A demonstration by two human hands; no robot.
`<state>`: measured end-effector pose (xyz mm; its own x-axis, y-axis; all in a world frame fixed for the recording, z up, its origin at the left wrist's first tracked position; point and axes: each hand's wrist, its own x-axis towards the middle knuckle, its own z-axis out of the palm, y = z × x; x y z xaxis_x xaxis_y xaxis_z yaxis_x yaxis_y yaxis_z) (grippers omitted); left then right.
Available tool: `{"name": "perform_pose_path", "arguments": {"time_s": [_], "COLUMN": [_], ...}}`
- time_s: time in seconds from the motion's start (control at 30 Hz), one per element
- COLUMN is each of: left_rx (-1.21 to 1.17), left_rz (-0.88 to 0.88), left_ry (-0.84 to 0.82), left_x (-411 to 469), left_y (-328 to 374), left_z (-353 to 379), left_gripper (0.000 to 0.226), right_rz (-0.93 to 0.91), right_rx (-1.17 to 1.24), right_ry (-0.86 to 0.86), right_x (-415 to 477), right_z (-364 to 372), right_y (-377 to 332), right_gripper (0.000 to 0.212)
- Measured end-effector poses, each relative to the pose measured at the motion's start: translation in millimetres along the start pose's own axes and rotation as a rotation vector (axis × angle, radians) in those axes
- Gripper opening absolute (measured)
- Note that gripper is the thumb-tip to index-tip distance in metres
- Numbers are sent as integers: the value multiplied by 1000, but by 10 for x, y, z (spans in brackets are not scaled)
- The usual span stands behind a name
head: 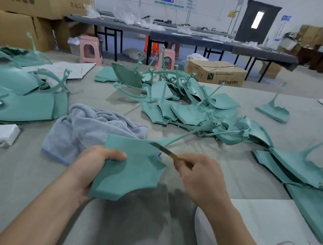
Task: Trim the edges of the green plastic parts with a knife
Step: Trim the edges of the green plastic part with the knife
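My left hand (93, 167) grips a flat green plastic part (131, 171) by its left edge, thumb on top, holding it above the table in front of me. A thin green sprue stem (185, 136) runs up and right from the part's top right corner. My right hand (200, 177) holds a knife (165, 150) with a yellow handle. The blade tip rests at the part's top edge, where the stem joins it.
A heap of green parts (190, 109) lies in the middle of the grey table, more at the left (18, 102) and right (302, 172). A grey towel (91, 128) lies just left of the held part. A white box (1, 135) sits at the left, white sheets at the right.
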<state>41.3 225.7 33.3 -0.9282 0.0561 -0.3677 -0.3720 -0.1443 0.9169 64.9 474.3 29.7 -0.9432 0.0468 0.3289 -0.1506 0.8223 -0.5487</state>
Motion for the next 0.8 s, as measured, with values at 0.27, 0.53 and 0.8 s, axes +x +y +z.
{"name": "perform_pose_path", "arguments": {"time_s": [0.27,0.53,0.8], "left_rx": [-4,78,96], "left_rz": [-6,21,-21], "left_ry": [91,134,136], "left_x": [-57,9,80], "left_y": [39,-21,-81], "left_z": [65,78,19], "left_gripper": [12,10,19], "right_rz": [144,410,505], "right_rx": [140,-91,-285], "right_ry": [71,242,140], "right_x": [48,133,172], "right_z": [-47,-34,-87], "right_y": [121,198,295], "right_gripper": [33,39,34]}}
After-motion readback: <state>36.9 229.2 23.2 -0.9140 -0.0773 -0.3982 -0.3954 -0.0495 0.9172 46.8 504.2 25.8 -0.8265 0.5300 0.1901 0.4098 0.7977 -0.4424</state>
